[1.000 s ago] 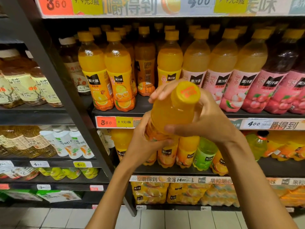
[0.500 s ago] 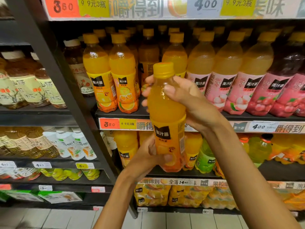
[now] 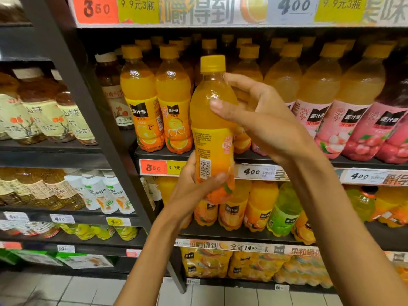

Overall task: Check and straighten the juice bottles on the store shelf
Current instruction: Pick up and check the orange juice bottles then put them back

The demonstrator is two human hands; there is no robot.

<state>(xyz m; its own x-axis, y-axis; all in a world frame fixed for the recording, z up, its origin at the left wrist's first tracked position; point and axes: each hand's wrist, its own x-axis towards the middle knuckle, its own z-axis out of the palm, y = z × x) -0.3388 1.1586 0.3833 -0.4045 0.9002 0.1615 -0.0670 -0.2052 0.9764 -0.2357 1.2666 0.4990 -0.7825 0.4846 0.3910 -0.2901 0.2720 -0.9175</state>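
An orange juice bottle with a yellow cap stands upright in the air in front of the shelf, its barcode side turned toward me. My left hand grips its base from below and the left. My right hand holds its upper body, thumb on the front and fingers behind. Behind it, two orange juice bottles stand at the front of the shelf, with a gap to their right where the held bottle hides the row.
Pale lychee juice bottles fill the same shelf to the right. Brown tea bottles stand in the left bay beyond a dark upright post. More juice bottles line the shelf below, with multipacks under them. White floor tiles lie below.
The bottle went from tilted with its cap toward me to upright, rose a little, and turned so the barcode side faces me instead of the front label. Both hands shifted grip with it.
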